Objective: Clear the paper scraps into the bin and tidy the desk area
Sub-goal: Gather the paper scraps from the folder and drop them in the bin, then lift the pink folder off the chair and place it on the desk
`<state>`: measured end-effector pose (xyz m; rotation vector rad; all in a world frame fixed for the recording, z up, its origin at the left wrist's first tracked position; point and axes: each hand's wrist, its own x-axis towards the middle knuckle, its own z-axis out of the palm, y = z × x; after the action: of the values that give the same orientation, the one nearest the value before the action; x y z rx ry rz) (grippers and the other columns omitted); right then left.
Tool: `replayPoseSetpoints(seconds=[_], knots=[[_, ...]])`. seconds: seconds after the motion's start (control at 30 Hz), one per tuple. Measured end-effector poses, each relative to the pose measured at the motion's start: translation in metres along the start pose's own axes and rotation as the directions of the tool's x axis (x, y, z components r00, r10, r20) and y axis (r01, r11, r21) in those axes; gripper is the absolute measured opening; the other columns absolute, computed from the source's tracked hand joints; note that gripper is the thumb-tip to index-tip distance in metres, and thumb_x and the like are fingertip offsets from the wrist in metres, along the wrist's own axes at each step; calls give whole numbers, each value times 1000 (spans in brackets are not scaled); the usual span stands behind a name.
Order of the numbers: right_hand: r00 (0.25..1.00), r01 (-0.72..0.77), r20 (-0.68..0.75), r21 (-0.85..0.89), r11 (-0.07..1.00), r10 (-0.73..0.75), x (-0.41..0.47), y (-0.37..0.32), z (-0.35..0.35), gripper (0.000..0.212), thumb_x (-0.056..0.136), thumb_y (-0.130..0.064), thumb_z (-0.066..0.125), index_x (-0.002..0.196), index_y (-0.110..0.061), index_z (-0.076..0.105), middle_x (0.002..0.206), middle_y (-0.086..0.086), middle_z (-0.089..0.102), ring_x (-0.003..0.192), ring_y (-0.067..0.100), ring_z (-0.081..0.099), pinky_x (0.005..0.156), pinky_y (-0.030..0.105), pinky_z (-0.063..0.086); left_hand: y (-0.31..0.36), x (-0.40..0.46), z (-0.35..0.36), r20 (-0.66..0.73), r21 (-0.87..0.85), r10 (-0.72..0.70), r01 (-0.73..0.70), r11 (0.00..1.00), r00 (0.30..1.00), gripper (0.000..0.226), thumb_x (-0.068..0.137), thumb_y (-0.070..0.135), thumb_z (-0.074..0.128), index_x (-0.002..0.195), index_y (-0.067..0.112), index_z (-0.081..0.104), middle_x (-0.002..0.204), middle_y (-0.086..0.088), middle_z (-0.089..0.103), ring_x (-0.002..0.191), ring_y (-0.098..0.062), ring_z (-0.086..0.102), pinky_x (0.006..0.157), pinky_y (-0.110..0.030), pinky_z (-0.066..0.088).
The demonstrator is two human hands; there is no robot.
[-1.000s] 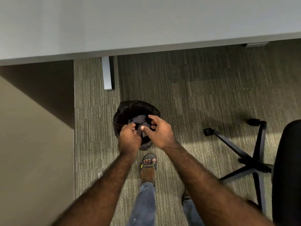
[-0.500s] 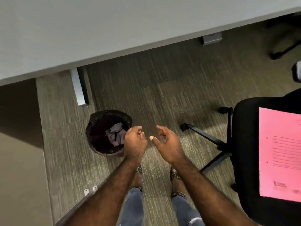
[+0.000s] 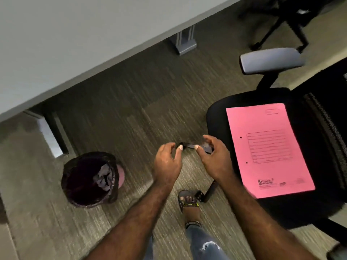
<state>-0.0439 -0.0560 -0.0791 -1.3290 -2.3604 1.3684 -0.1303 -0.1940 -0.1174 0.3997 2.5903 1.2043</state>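
Observation:
A small round bin [image 3: 75, 177] with a black liner stands on the carpet at the lower left. Crumpled grey paper scraps [image 3: 104, 177] lie inside it against the right wall. My left hand [image 3: 167, 163] hovers to the right of the bin with fingers apart and nothing in it. My right hand [image 3: 215, 159] is beside it, also empty and loosely curled, close to the front edge of a black office chair [image 3: 216, 113]. A pink folder [image 3: 268, 149] lies flat on the chair seat.
The grey desk top [image 3: 75, 34] crosses the upper left, with metal legs [image 3: 185, 41] beneath it. The chair's grey armrest [image 3: 270, 61] sticks out above the seat, and its base leg [image 3: 209, 191] lies by my sandalled foot [image 3: 188, 200]. A second chair's base [image 3: 281, 15] is at the top right.
Both hands left the bin mouth, opened and moved right toward the chair. The view swung right, bringing the chair seat and pink folder into sight. The scraps now lie in the bin.

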Motion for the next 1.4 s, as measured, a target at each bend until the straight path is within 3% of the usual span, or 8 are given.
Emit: replayPoseSetpoints(seconds=[0.2, 0.37, 0.53, 0.67, 0.83, 1.1, 1.3, 1.4], knots=[[981, -86, -169, 56, 995, 94, 16, 38, -75, 51, 91, -30, 81, 138, -18, 64, 138, 4, 65, 130, 20, 58, 114, 39, 45, 46, -14, 52, 114, -18, 80, -78, 997, 990, 26, 102, 42, 58, 109, 21, 71, 100, 5, 69, 93, -14, 67, 85, -38, 57], [941, -201, -270, 42, 979, 205, 25, 75, -122, 56, 92, -36, 79, 142, -20, 59, 147, 4, 55, 138, 23, 49, 114, 35, 39, 74, -29, 88, 232, -16, 70, -68, 998, 970, 32, 101, 45, 58, 111, 16, 70, 100, 1, 71, 94, -19, 67, 87, -42, 56], [873, -353, -369, -24, 935, 320, 33, 113, -152, 70, 90, -43, 79, 148, -16, 50, 154, 7, 46, 143, 32, 45, 118, 61, 40, 97, -45, 113, 400, -8, 15, -13, 1000, 916, 42, 101, 48, 57, 125, 14, 65, 99, -1, 70, 94, -22, 67, 85, -44, 58], [832, -464, -359, -36, 885, 422, 41, 139, -167, 84, 88, -49, 78, 155, -16, 40, 162, 9, 37, 146, 36, 42, 116, 65, 40, 110, -51, 126, 529, 6, -29, 30, 1000, 848, 49, 101, 45, 59, 135, 10, 58, 98, -2, 68, 94, -22, 67, 84, -45, 59], [818, -528, -333, -109, 842, 469, 55, 159, -185, 99, 83, -53, 82, 160, -14, 32, 164, 15, 33, 151, 39, 35, 118, 66, 37, 121, -51, 143, 561, -1, -118, 143, 990, 819, 35, 98, 43, 63, 123, 18, 61, 86, 9, 66, 85, -12, 69, 71, -31, 56], [837, -528, -294, -216, 821, 461, 53, 174, -195, 95, 71, -61, 88, 145, -17, 48, 142, 14, 52, 132, 40, 54, 108, 66, 46, 125, -50, 152, 628, -24, -250, 340, 940, 737, 19, 98, 19, 65, 113, 23, 55, 85, 11, 63, 81, -7, 65, 59, -15, 46], [849, -521, -267, -289, 803, 455, 48, 163, -186, 104, 60, -58, 95, 145, -22, 48, 137, 12, 53, 127, 38, 53, 101, 60, 50, 133, -46, 129, 660, -106, -288, 466, 878, 694, 25, 101, 12, 53, 123, 24, 48, 119, 2, 68, 110, -19, 68, 93, -44, 61], [853, -516, -220, -228, 826, 472, 46, 154, -181, 109, 62, -53, 97, 152, -20, 45, 142, 12, 51, 130, 37, 52, 100, 58, 52, 132, -40, 107, 664, -143, -273, 477, 867, 696, 25, 102, 14, 52, 121, 31, 51, 118, 2, 70, 109, -21, 70, 94, -49, 61]])
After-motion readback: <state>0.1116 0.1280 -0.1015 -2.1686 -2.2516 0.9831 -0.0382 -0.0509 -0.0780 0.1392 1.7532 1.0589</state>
